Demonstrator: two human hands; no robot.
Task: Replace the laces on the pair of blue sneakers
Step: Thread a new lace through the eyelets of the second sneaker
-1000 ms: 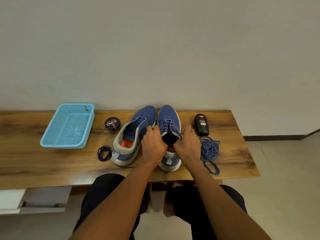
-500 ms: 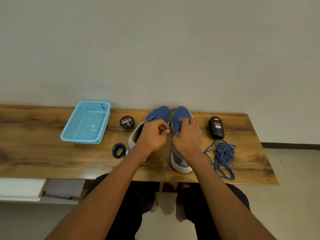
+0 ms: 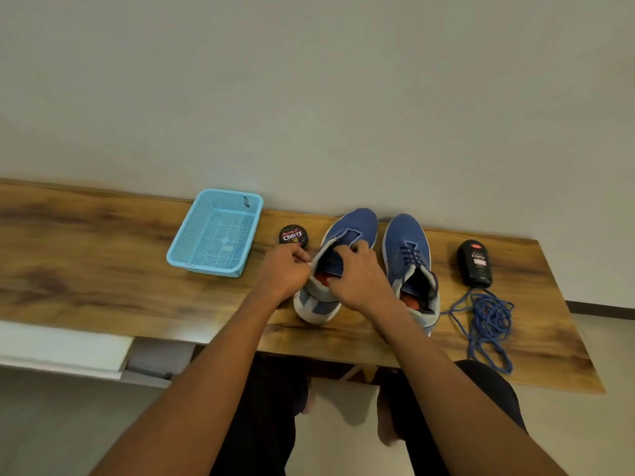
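Note:
Two blue sneakers stand side by side on the wooden table (image 3: 103,269), toes toward the wall. The left sneaker (image 3: 354,228) has no lace and its tongue is open. My left hand (image 3: 285,273) pinches its left collar edge. My right hand (image 3: 360,276) grips the tongue and right edge of its opening. The right sneaker (image 3: 405,242) carries a dark blue lace and stands untouched. A loose blue lace (image 3: 488,321) lies tangled on the table to the right. The small dark lace coil seen earlier is hidden behind my left arm.
A light blue mesh basket (image 3: 182,255) sits at the back left of the sneakers. A round polish tin (image 3: 293,235) stands between basket and left sneaker. A black polish bottle (image 3: 476,262) lies right of the right sneaker. The wall runs directly behind.
Both hands left the laced right sneaker and moved left onto the unlaced left sneaker. The camera view shifted left, so the table items appear further right.

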